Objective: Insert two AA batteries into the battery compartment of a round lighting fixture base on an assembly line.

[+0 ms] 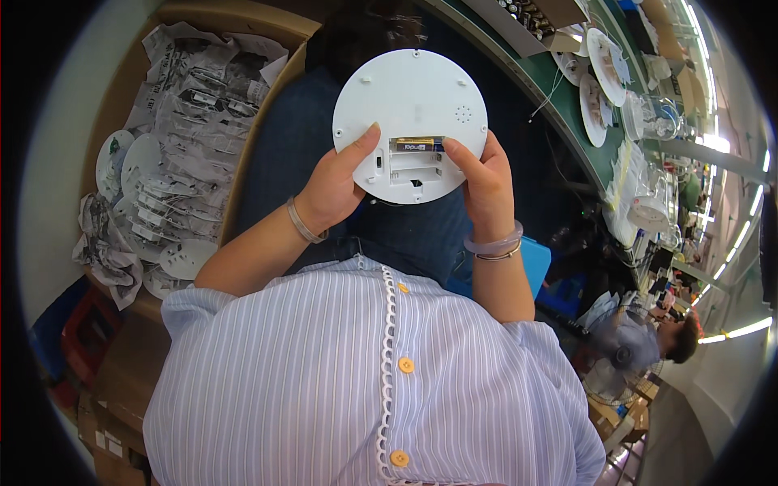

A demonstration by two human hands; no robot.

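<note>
- At far left, I see an open carton [251,14] holding crumpled newsprint and more round white pieces.
- The left hand [336,185] is closed on the left edge of a white disc [405,87], its thumb flat on the face; the fingers go behind, where I can't see them.
- The disc sits in front of the person's body, above the lap, gripped between both hands with its face toward the wearer. It is round and matt, with small pegs and holes near the rim.
- Just right of the left thumb is a narrow upright recess with a dark slot [378,162].
- Next to that, below the disc's middle, lies an uncovered compartment [415,168]; one dark-and-gold battery [412,147] lies crosswise along its top.
- Above and to the right is a cluster of tiny holes [463,113].
- The right hand [490,182] clamps the right edge, its thumb tip pressed at the battery's right end.
</note>
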